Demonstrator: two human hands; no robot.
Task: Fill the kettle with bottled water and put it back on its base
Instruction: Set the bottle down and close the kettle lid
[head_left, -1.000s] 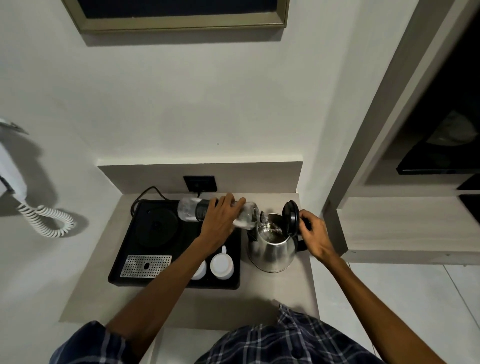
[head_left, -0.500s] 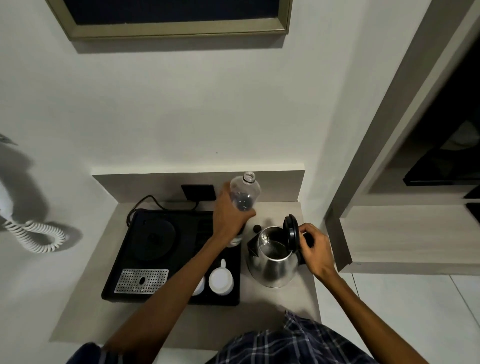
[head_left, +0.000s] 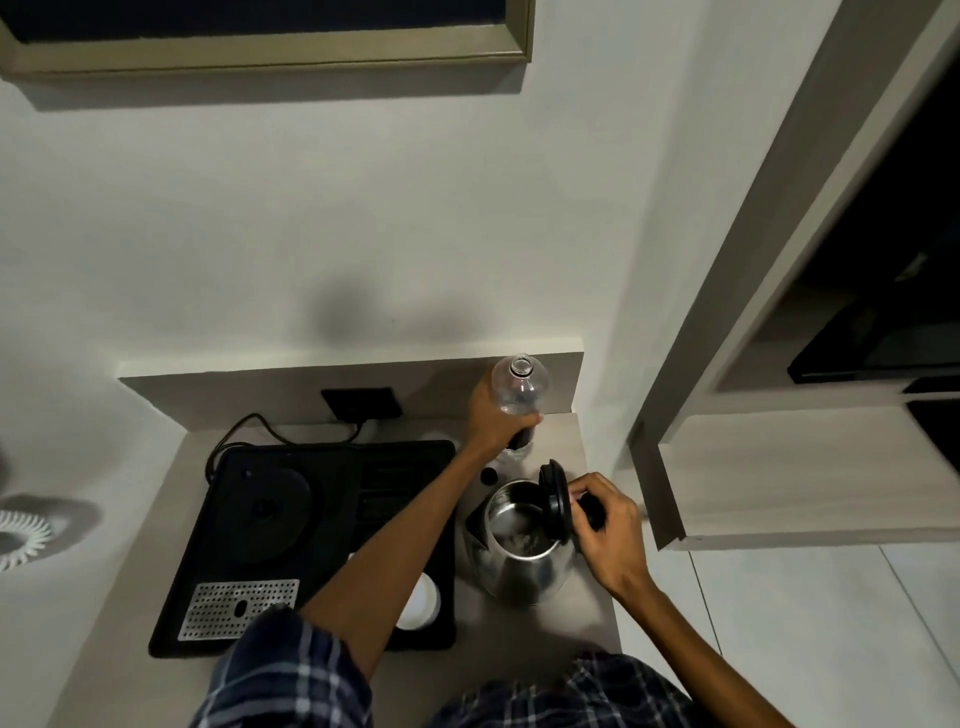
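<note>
Your left sleeve (head_left: 291, 670) is dark blue plaid with pale lines, short, ending above the elbow; forearms bare.

Single head cam, wide-angle.
Looks forward and down over the counter (head_left: 519, 639), close above both forearms, facing the wall (head_left: 363, 218).

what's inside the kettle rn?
The kettle has its lid flipped up; a shiny steel interior shows, with a pale glint at the bottom, likely water. The fill level can't be read; the lid covers the right side.

white wall (head_left: 311, 218), beige counter (head_left: 519, 629), framed picture (head_left: 260, 47)
</note>
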